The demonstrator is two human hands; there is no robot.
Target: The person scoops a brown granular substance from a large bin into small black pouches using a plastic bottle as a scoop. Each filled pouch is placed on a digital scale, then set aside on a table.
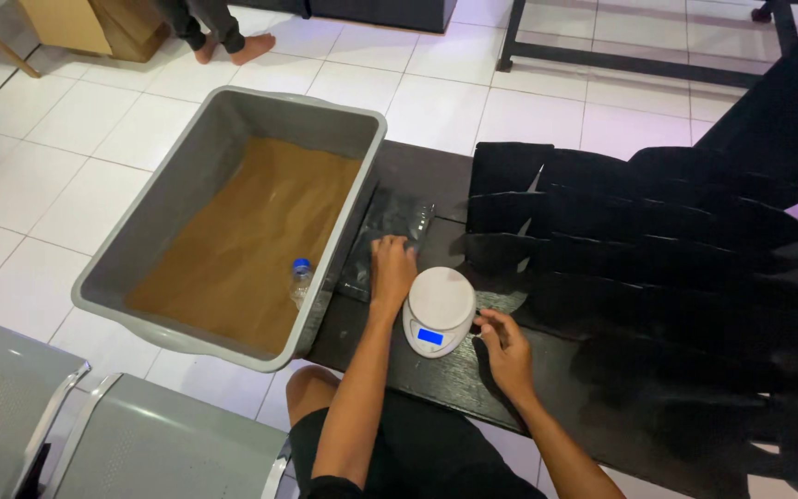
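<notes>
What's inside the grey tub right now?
The grey tub holds brown powder with a small clear bottle, blue-capped, standing near its right wall. The powder hides the tub's floor.

a floor of white tiles (94,120) is spreading across the room, catching soft even light. grey metal chairs (140,444) are standing at the lower left, a black metal frame (639,60) is resting at the top, and cardboard boxes (94,23) are sitting in the upper left corner.

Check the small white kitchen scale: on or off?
On: the white scale shows a lit blue display on its front. Its round platform is bare.
</notes>
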